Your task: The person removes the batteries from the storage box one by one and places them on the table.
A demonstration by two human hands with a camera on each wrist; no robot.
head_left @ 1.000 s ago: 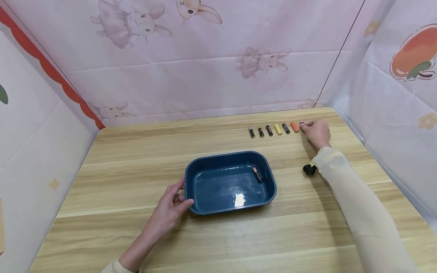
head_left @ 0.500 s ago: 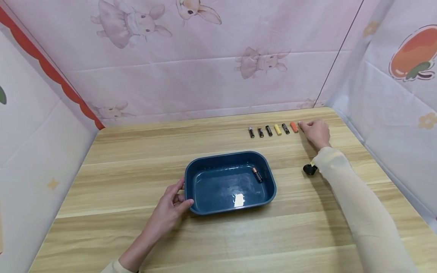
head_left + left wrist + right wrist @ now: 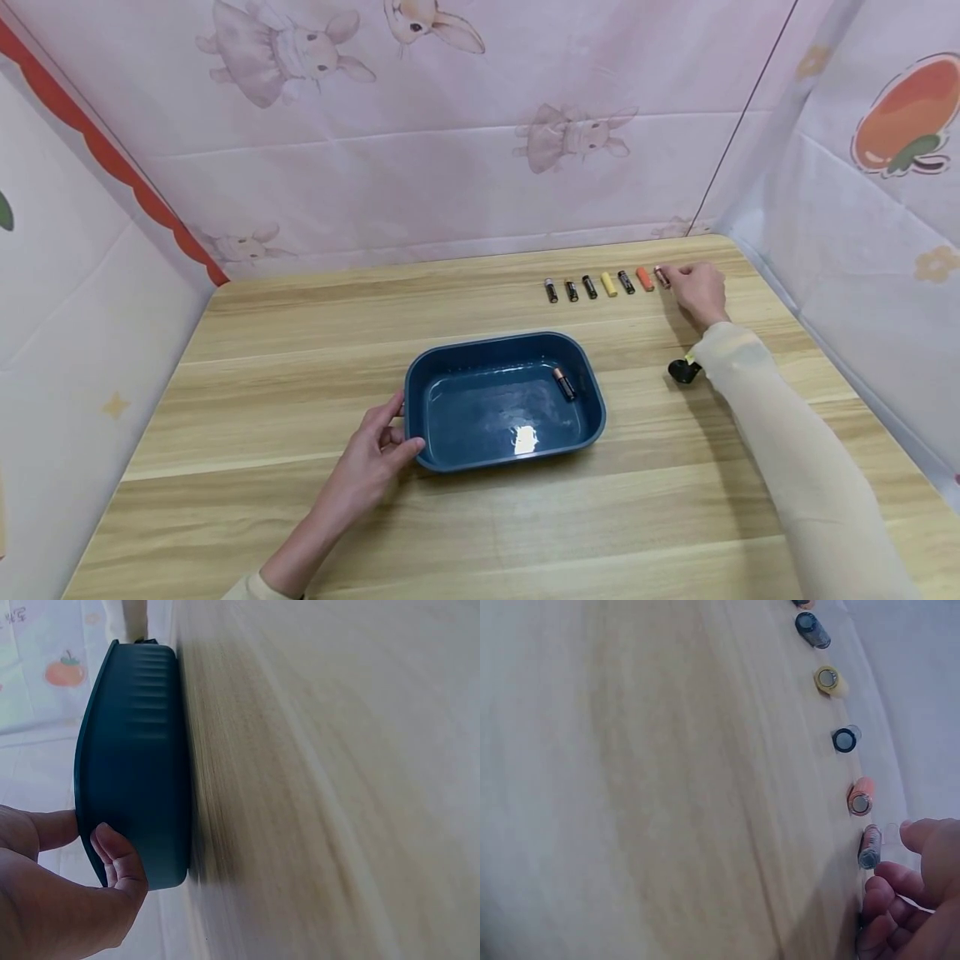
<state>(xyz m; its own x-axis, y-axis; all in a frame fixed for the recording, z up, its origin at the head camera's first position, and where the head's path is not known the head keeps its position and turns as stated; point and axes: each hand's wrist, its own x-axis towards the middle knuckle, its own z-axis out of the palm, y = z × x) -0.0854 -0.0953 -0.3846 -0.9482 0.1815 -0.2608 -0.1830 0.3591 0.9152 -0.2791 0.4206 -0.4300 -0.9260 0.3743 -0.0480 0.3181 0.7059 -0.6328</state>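
Note:
My left hand (image 3: pixel 372 454) holds the left end of a dark blue rectangular plastic box (image 3: pixel 504 463). In the left wrist view, the thumb lies at its rim and curled fingers touch the outer wall. One black battery with a copper end (image 3: pixel 564 385) lies inside, toward the right. At the far right of the table, my right hand (image 3: pixel 699 292) is beside a reddish battery (image 3: pixel 662 277). Thumb and forefinger are apart near this battery (image 3: pixel 870 847) in the right wrist view, and the other fingers are bent. An orange battery (image 3: pixel 645 279) lies just left of it.
The row continues left with a black battery (image 3: pixel 626 282), a yellow one (image 3: pixel 609 284) and several more dark batteries (image 3: pixel 572 290). Behind the wooden table (image 3: pixel 300 333) stands a pink rabbit-print cloth (image 3: pixel 412 192). A black rounded object (image 3: pixel 682 371) is at the right sleeve.
My right hand has shifted slightly right, and its fingers have come away from the reddish battery, which now shows more fully. The left hand and the box stay in place.

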